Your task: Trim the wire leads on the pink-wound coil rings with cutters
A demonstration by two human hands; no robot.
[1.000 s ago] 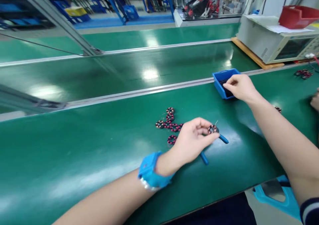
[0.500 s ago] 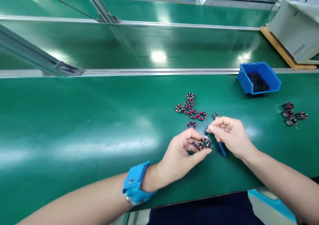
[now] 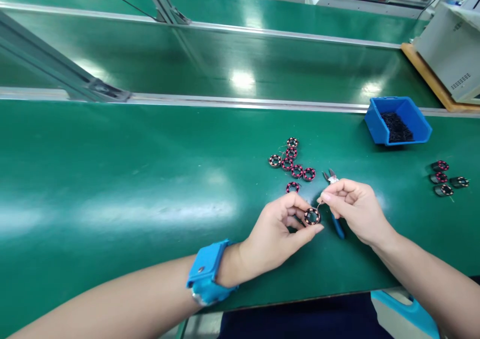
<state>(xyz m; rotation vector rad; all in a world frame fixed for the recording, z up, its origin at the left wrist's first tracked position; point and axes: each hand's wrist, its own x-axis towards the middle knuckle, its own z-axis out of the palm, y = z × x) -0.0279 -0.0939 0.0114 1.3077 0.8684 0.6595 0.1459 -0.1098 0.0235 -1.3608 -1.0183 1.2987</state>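
A small ring-shaped motor stator (image 3: pixel 312 216) with copper windings is gripped between the thumb and fingers of my left hand (image 3: pixel 279 229). From its upper right side runs a thin wire (image 3: pixel 319 205), which my right hand (image 3: pixel 350 206) pinches between thumb and forefinger. Under the right hand lie side cutters (image 3: pixel 337 226) with blue handles, their jaws pointing away from me; the hand covers their middle. Just beyond the left hand is a loose stator (image 3: pixel 293 187) with pink-red windings. Farther back, several more stators (image 3: pixel 297 171) sit close together, some with wire ends sticking out.
A blue bin (image 3: pixel 422 129) with many small black pieces stands back right. Several stators (image 3: pixel 443 190) are grouped at the far right. A metal rail (image 3: pixel 243 102) crosses behind the green tabletop (image 3: pixel 112 179). A grey metal box (image 3: pixel 446 49) rests on a wooden board at the right rear.
The view has shifted slightly, so most things appear a little farther right. Both hands keep the same hold on the stator and its wire.
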